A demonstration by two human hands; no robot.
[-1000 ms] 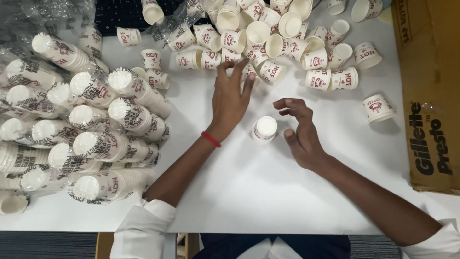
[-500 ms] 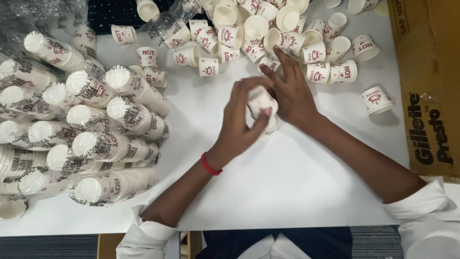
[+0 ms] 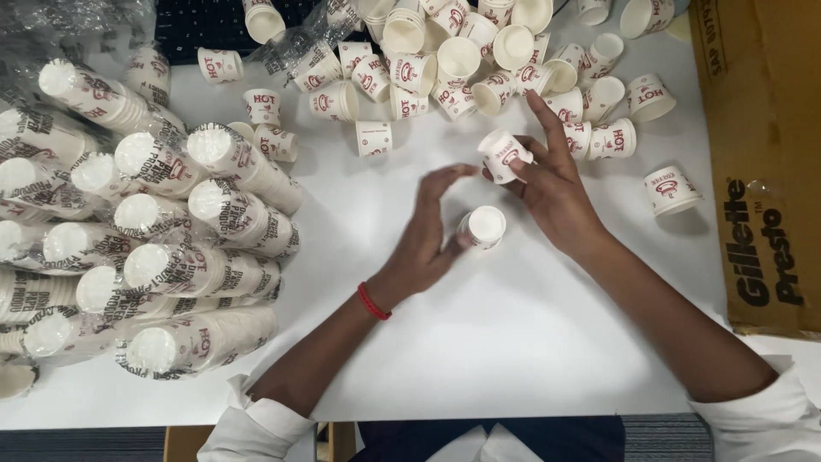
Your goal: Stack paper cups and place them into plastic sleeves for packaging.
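1. Paper cup stack (image 3: 484, 226), a short white stack with its bottom disc facing up, is sitting near the middle of the white table (image 3: 530, 342), touching the left hand's fingertips.
2. The left hand (image 3: 425, 242), with a red band (image 3: 374, 301) at the wrist, is curving partly apart around the stack from its 9 o'clock side; thumb and forefinger are arching over without clamping it.
3. The right hand (image 3: 552, 184) is lying at the stack's 1 o'clock, thumb and fingers clamped on a single cup (image 3: 503, 156), white paper with red print, which is tilting bottom-up just above the stack; its forefinger is stretching toward 12 o'clock.
4. At 9 o'clock, long sleeves of nested cups (image 3: 162, 248) in crinkled clear plastic wrap are lying on their sides in a heap, round white bottoms showing.
5. At 3 o'clock, a brown cardboard box (image 3: 761, 162) with dark lettering is running along the table edge; one lone cup (image 3: 671, 190) is lying on its side beside it.
6. At 12 o'clock, loose cups (image 3: 445, 60) are scattering in a pile, some open-mouthed, some on their sides, all small, tapered, matte.
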